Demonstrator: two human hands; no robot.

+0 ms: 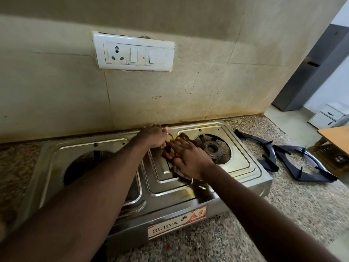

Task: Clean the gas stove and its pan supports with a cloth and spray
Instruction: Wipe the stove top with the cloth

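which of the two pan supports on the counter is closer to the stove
The left pan support, lying just off the right edge of the stove. The other pan support sits farther right on the counter.

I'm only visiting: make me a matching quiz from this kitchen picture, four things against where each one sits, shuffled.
1 black metal pan supports
2 white plastic switch plate
3 red-and-white brand sticker
4 round grey gas burner

a on the tiled wall
b in the steel stove's right opening
c on the speckled counter, right of the stove
d on the stove's front face

Pairs: 1-c, 2-a, 3-d, 4-b
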